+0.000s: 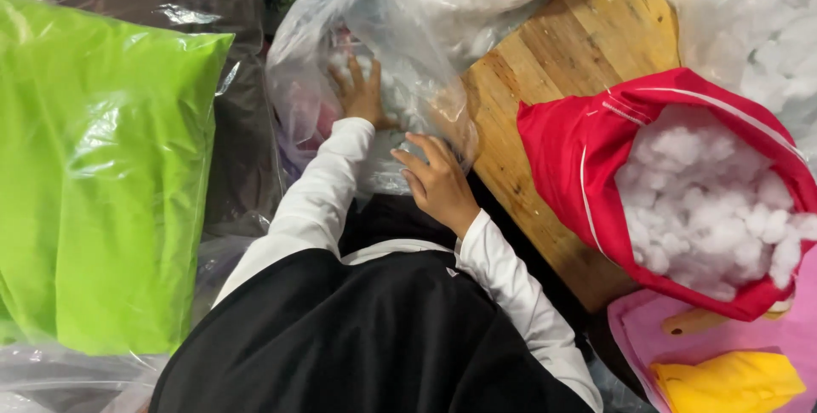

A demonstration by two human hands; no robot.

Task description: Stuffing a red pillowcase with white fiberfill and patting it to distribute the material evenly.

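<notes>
At your far left lies a bright green cushion sealed in glossy clear plastic [102,183], with a dark brown plastic-wrapped cushion [230,81] just behind it. Next comes the crinkled clear plastic bag of white fibre stuffing [315,47], straight ahead of your chest and leaning away from you. Your left hand [362,94] is inside its mouth, fingers spread and pressed flat on the white stuffing [400,94]. Your right hand [438,181] sits just nearer to you at the bag's lower edge, fingers curled on the film; whether it pinches it you cannot tell. Further right, a bare wooden board [553,81] runs diagonally, then a red fabric cover packed with white stuffing [596,157], and below it a pink sheet [655,336] bearing a folded yellow cloth [732,383]
</notes>
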